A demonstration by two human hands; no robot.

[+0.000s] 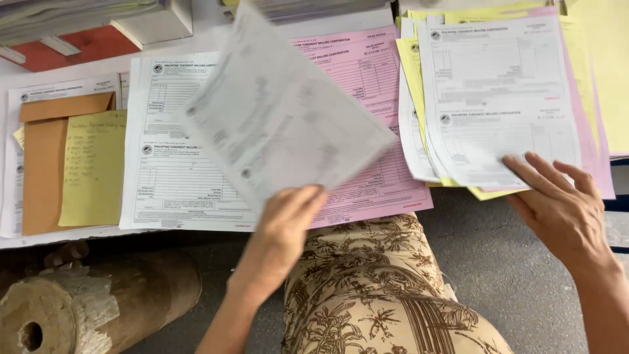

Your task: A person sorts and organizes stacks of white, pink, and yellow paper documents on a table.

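The left hand [278, 233] has a pinching grip on the bottom edge of a white printed form sheet [282, 111], thumb and fingers clenched on the paper. That sheet is up in the air, tilted and blurred, its grey ruled boxes and text smeared, hanging over the papers below. Over on the other side, the right hand [557, 206] lies released, fingers spread flat, fingertips pressing the lower corner of a fanned stack of white, yellow and pink forms [498, 98] that overhangs the edge of the white surface [65, 237]. Under the lifted sheet sit a pink form [367, 72] and, just beside it, a white form pile [167, 177]. Further left, a brown envelope [42, 170] carries a yellow handwritten note [95, 170]. Below, a knee in patterned beige cloth [373, 295], and a worn wooden log [98, 301] on the grey floor.
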